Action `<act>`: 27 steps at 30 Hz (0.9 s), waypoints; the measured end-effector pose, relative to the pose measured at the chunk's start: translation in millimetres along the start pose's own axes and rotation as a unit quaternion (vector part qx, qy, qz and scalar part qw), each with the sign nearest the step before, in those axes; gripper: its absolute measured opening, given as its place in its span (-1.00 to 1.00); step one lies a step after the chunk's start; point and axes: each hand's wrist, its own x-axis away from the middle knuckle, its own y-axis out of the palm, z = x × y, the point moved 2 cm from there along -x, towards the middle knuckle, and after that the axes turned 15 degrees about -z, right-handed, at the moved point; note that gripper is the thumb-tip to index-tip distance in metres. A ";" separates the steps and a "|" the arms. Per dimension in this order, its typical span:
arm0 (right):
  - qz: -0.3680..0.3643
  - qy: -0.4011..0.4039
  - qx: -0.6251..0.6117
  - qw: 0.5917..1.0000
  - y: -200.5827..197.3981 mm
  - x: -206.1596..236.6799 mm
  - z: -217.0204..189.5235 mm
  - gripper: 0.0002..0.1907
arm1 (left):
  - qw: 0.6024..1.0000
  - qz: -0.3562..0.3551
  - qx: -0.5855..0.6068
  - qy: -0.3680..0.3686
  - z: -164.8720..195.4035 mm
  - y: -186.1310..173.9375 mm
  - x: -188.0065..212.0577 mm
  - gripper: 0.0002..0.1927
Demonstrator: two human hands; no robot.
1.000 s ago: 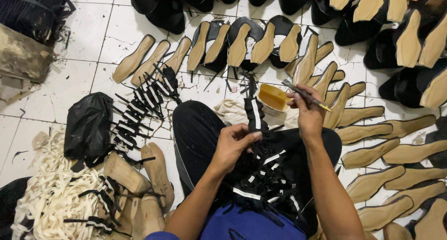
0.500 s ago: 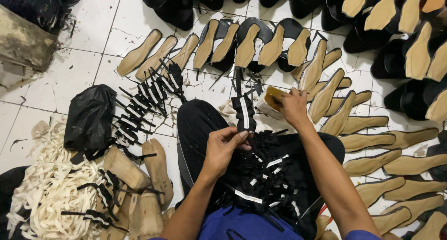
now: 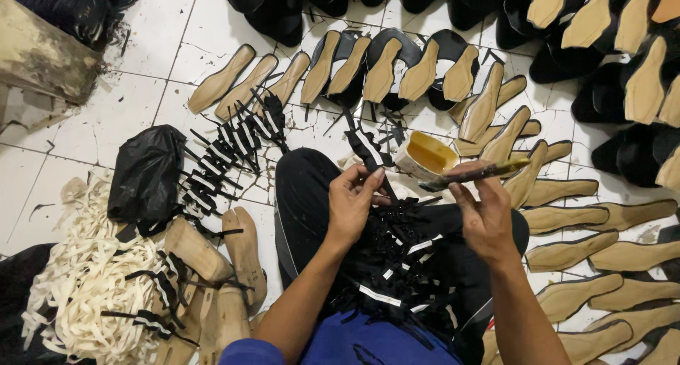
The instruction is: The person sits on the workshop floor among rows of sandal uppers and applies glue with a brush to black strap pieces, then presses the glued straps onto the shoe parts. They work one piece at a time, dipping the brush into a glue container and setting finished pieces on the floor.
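dim, soft overhead light, sharp focus

Right hand [image 3: 487, 220] with brush [image 3: 473, 174], now withdrawn from glue pot [image 3: 425, 156].

**2 hands raised over the lap**

Both bare forearms reach forward from blue sleeves, elbows low, over black-trousered thighs. Left hand [image 3: 352, 208]: back toward the camera, wrist straight, fingers [image 3: 363, 184] curled in, thumb and forefinger pinched shut at the tips. Right hand [image 3: 486, 220]: back up, wrist bent slightly inward, fingers closed in a writing-style grip. The 2 hands sit near each other, not touching.
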 end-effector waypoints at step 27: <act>0.065 0.108 -0.159 0.979 2.3 2.0 -8.2 -0.74 | 0.999 -0.031 0.000 0.019 -3.0 8.4 4.9 -0.85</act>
